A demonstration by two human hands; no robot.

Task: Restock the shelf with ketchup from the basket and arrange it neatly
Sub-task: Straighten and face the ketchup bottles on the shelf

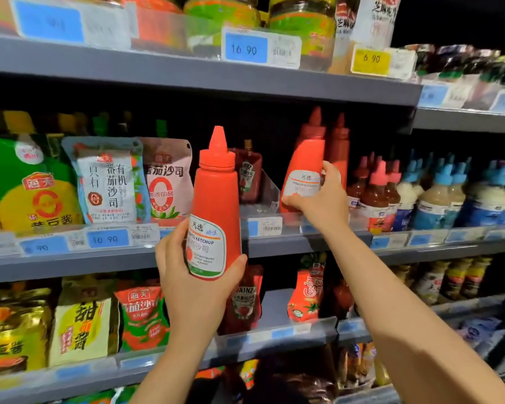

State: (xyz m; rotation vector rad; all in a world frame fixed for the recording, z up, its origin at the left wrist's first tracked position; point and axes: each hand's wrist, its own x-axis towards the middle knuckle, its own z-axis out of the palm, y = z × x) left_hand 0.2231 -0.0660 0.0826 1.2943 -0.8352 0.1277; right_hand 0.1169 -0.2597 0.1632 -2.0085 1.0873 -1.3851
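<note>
My left hand point(187, 284) grips the lower part of a red ketchup squeeze bottle point(216, 193) with a white label, held upright in front of the middle shelf point(274, 249). My right hand point(321, 199) grips a second red ketchup bottle point(306, 158) by its labelled base; the bottle leans left at the shelf's front edge. Just behind it stands another red ketchup bottle point(339, 147). The basket is not in view.
Sauce pouches point(108, 179) fill the middle shelf's left side and a dark Heinz pouch point(249, 173) stands behind the held bottles. Small red and blue-capped bottles point(438, 191) crowd the right. Jars point(301, 21) sit above, more pouches point(82, 325) below. Price tags line the shelf edges.
</note>
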